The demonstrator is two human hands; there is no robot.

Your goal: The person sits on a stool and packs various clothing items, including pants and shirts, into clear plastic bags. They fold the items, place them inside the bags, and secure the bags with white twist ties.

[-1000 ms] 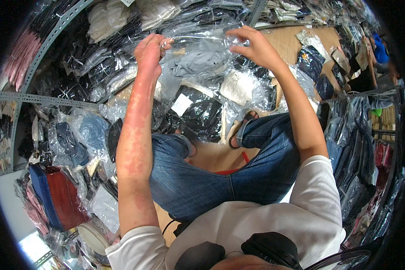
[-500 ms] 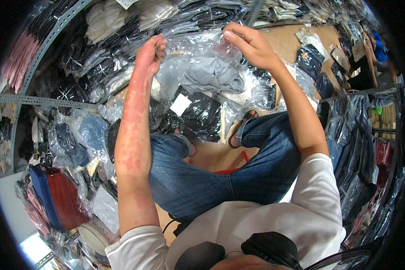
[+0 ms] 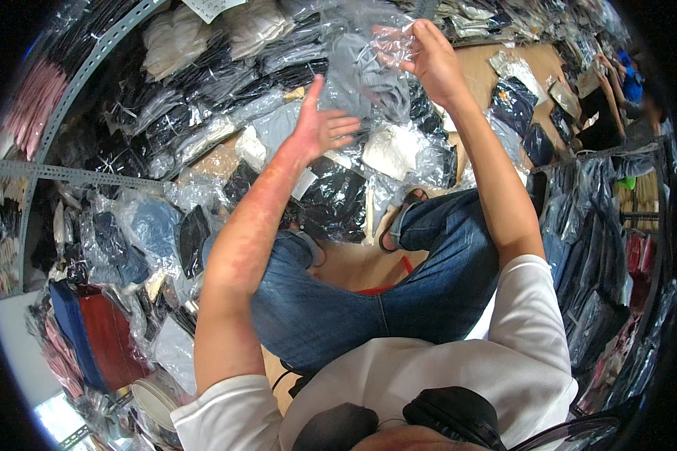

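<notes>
My right hand (image 3: 432,68) meets the clear bag (image 3: 370,56), its fingers showing through the film; whether they pinch I cannot tell. My left hand (image 3: 322,129) is spread and empty, below. The bag lies left of my right fingers, wrinkled and glossy, grey cloth (image 3: 387,86) showing beneath the film. I judge it light, limp and slippery, best held by a bunched edge.

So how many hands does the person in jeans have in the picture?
2. The left hand is open over the wrapped clothes; the right hand is farther up, some fingers showing through clear plastic.
</notes>
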